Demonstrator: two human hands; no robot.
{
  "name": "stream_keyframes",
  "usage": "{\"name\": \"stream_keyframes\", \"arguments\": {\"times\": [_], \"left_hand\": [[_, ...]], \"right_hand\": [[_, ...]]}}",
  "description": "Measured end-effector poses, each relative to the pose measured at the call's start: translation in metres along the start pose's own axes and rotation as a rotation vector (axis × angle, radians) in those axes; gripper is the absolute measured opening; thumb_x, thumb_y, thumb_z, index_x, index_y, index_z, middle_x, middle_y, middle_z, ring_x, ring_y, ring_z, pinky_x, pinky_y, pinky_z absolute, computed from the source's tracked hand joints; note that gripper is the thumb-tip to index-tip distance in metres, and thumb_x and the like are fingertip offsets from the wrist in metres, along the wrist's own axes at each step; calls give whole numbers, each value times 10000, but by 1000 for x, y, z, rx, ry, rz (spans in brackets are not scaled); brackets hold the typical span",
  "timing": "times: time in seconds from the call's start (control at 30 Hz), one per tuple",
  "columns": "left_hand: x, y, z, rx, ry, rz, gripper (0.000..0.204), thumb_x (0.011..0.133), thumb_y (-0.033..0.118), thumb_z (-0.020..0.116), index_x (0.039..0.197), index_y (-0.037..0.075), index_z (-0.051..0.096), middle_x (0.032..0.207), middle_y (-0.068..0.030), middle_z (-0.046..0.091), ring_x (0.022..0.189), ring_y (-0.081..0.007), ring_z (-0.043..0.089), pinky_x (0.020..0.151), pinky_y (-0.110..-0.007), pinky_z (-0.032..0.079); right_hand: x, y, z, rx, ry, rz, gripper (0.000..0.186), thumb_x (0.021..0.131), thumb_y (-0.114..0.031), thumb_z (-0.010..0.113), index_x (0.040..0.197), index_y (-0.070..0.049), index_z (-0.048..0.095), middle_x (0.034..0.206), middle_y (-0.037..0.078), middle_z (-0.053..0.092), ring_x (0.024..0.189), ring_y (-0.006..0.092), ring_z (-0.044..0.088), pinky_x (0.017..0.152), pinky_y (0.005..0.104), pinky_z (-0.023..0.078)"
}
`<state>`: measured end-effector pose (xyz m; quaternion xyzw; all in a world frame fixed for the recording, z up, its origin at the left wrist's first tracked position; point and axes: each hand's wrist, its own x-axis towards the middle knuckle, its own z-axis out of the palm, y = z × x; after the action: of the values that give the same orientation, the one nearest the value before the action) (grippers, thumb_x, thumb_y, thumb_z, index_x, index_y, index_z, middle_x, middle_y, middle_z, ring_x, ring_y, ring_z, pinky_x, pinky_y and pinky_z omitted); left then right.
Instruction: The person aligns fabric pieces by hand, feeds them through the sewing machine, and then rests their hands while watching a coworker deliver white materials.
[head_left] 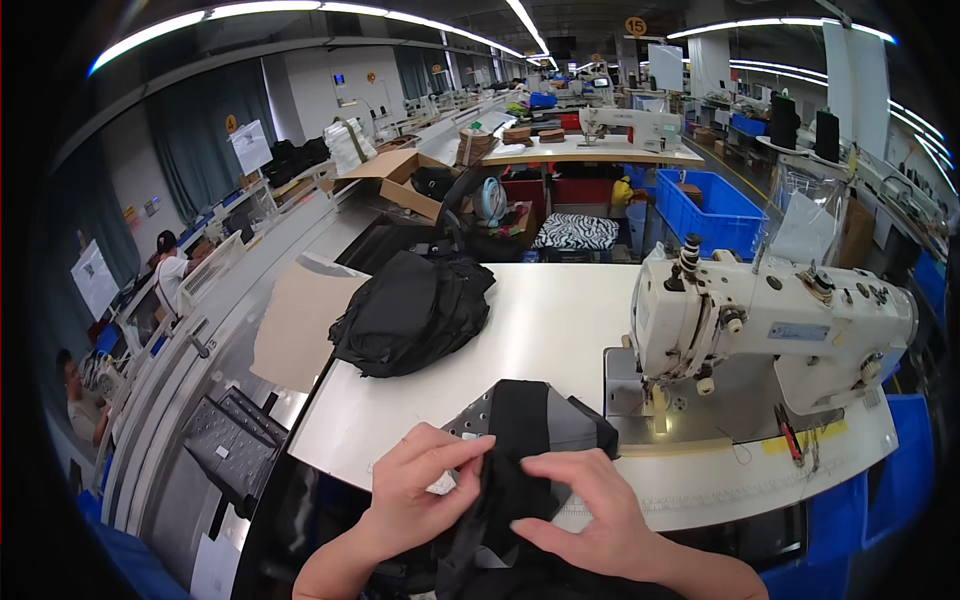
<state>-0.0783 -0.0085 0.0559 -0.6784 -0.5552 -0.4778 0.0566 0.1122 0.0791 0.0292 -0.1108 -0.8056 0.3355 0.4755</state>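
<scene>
A black fabric piece [520, 415] lies at the near edge of the white sewing table, with a grey dotted panel and a plain grey section beside its black strip. My left hand [425, 490] pinches the fabric's left edge between thumb and fingertips. Resting on the right side of the same piece is my right hand [600, 515], thumb and fingers apart, with fabric showing between them. The lower part of the cloth hangs toward me and is partly hidden by my hands. To the right stands a white sewing machine [770, 320], apart from the fabric.
A pile of black fabric [410, 315] sits at the table's far left. Red-handled snips [789, 435] lie near the machine. Dark dotted panels [235, 450] rest left of the table. Beyond are a blue crate [710, 205], a zebra-patterned stool [577, 232] and a cardboard box [400, 175].
</scene>
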Motion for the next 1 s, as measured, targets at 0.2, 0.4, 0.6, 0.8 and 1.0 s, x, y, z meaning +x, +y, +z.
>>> {"name": "stream_keyframes", "arguments": {"times": [0.2, 0.4, 0.6, 0.8, 1.0], "left_hand": [[1, 3, 1, 27, -38, 162, 436, 705, -93, 700, 1116, 55, 709, 799, -39, 609, 690, -168, 583, 604, -272, 482], [4, -19, 7, -464, -140, -214, 254, 833, -16, 649, 1079, 23, 700, 859, -65, 631, 739, -130, 603, 657, -248, 485], [3, -21, 31, -674, -152, -372, 220, 935, 177, 632, 932, -40, 670, 733, -76, 612, 657, -85, 546, 600, -260, 444], [-2, -23, 32, -990, -264, -663, 368, 1012, 260, 527, 829, -34, 650, 604, 26, 498, 581, -65, 406, 546, -273, 378], [-7, -24, 46, -1147, -88, -763, 369, 1016, 332, 518, 805, 41, 605, 629, 36, 563, 552, -66, 476, 499, -253, 382]], "right_hand": [[-10, 8, 2, 190, -181, 278, 121, 889, -68, 672, 987, -9, 634, 878, 79, 646, 768, 196, 611, 660, 298, 490], [-1, 13, -10, 215, -110, 529, 96, 989, -83, 559, 1012, 1, 600, 807, -24, 556, 728, 29, 490, 623, 194, 405], [-4, 33, -11, -42, 41, 355, 179, 1017, -86, 501, 1078, 55, 593, 918, 42, 621, 849, 69, 541, 761, 210, 434], [-1, 37, -32, -192, -212, 234, 257, 1056, -172, 429, 1046, 36, 581, 972, 40, 586, 856, 89, 513, 777, 225, 398], [-12, 55, -32, 359, -38, 550, 283, 1052, -243, 456, 934, -5, 554, 818, -20, 551, 727, 57, 476, 681, 187, 359]]}}
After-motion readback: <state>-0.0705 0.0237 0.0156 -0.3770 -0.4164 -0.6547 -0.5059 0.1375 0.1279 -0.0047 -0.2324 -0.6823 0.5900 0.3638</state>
